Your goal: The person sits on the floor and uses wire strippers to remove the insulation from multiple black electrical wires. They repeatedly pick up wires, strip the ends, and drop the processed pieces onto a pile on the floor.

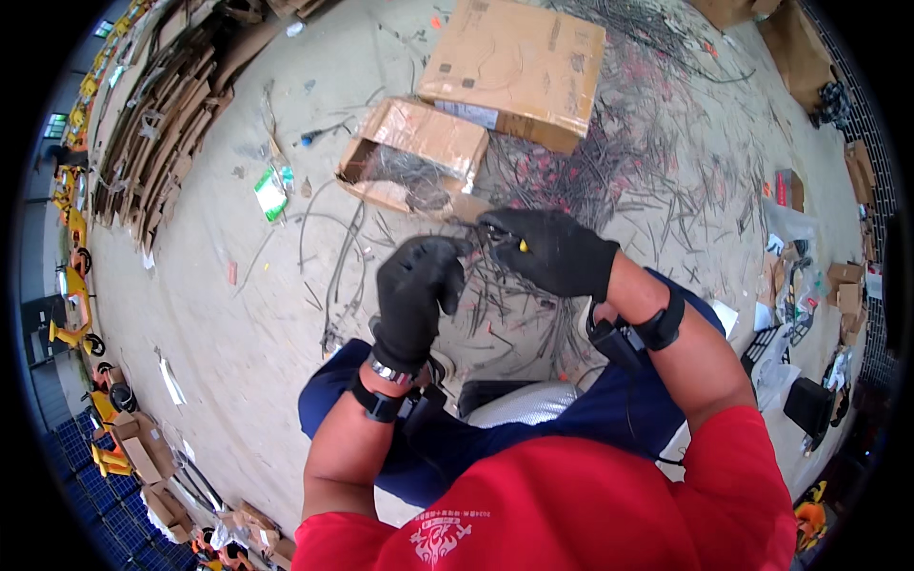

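Observation:
My left hand [420, 292], in a black work glove, is raised over the littered floor with its fingers bent toward my right hand. Whether it pinches anything is hidden by the fingers. Also gloved in black, my right hand [560, 253] is closed around a small tool, of which a yellow handle end [523, 245] shows; its kind is unclear. Dark, thin strands lie in the narrow gap between both hands. Just beyond them is an open cardboard box [428, 135] with dark, tangled contents and clear plastic. A heap of cut black cable pieces [550, 175] spreads beside it.
A larger closed carton [514, 61] stands behind the open box. Flattened cardboard [171, 135] is stacked at upper left. A green-and-white packet [271, 194] lies on the concrete floor. Yellow scooters [75, 292] line the left edge; a black case [808, 407] sits at right.

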{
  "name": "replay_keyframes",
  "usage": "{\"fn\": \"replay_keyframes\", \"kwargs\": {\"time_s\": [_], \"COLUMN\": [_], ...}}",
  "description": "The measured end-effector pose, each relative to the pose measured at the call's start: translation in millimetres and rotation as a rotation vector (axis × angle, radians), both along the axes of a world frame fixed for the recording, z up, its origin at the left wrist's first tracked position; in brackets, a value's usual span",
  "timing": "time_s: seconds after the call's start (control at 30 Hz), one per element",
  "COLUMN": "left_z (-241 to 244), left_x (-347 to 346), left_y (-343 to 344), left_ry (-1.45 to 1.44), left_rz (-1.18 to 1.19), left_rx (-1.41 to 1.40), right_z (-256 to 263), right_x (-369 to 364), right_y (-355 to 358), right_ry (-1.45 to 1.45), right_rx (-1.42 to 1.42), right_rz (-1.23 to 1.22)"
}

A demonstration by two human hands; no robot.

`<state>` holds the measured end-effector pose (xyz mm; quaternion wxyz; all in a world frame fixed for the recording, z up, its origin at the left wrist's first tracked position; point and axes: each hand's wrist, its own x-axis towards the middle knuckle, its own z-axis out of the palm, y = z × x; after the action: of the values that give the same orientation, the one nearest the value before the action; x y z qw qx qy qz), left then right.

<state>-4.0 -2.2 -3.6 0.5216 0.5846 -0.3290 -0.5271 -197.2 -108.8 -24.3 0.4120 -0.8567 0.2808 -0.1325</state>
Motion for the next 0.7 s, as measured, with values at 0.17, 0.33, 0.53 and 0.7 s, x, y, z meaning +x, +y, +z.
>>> {"fn": "replay_keyframes", "kwargs": {"time_s": [0.17, 0.33, 0.53, 0.7], "left_z": [-12, -14, -22, -17], "left_x": [-4, -12, -11, -9], "left_y": [9, 7, 11, 6], "left_ry": [0.008, 0.083, 0.072, 0.050], "left_rz": [-0.076, -0.154, -0.145, -0.177], "left_rx": [0.075, 0.055, 0.001, -0.031], "right_z": [-9, -1, 2, 12], "right_x": [10, 8, 9, 7], "right_y": [6, 10, 19, 16], "right_ry": [-0.124, 0.057, 0.155, 0.104], "right_rx": [-0.229, -0.287, -0.500, -0.680], "right_rz": [0.084, 0.073, 0.080, 0.047]}}
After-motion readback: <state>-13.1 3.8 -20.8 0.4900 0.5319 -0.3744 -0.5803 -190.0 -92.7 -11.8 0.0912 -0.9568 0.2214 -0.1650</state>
